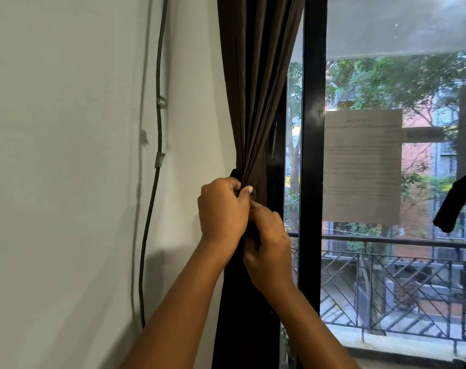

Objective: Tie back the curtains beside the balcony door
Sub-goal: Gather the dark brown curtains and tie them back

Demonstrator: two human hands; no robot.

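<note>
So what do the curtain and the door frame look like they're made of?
Curtain: dark brown woven cloth, matte with a slight sheen, falling in soft pleats where both hands bunch it. Door frame: black, smooth and glossy with highlights, probably painted metal, though I can't be sure.

Both hands cover the gathered waist of the curtain (256, 102), so any tie there stays hidden. Right of the curtain, the print on the paper sheet (361, 166) is too blurred to read.

left hand (222, 209) bare | right hand (269, 251) bare | forearms sleeveless | no rings
</note>
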